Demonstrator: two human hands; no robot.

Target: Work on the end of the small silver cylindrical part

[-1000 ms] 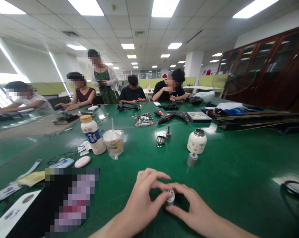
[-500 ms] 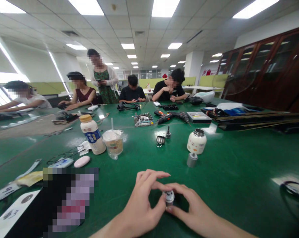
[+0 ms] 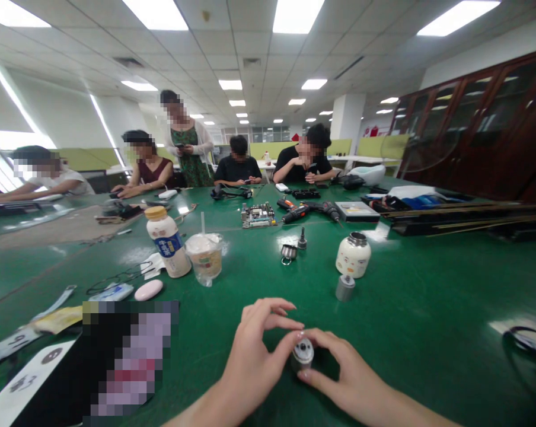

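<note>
A small silver metal cylinder (image 3: 302,354), motor-like with small dark holes in its top face, stands upright on the green table. My right hand (image 3: 345,370) grips it from the right, forefinger at the far side and thumb at the near side. At its far left rim is my left hand (image 3: 257,350), thumb and forefinger tips brought together, other fingers raised. Whether a tiny part sits between those tips I cannot make out. Beyond the hands stands a similar metal cylinder (image 3: 345,287), in front of a cream flask (image 3: 353,256) with no lid.
A metal cup-like piece (image 3: 289,253) and a dark metal fitting (image 3: 302,239) stand mid-table. Farther back lie a circuit board (image 3: 259,215) and power drills (image 3: 297,212). At left are a bottle (image 3: 168,246), a drink cup (image 3: 204,258) and a pink oval object (image 3: 149,290). Several people sit or stand beyond.
My left thumb has moved up from the cylinder's side to its far rim, so more of the top face shows. The right hand keeps its grip.
</note>
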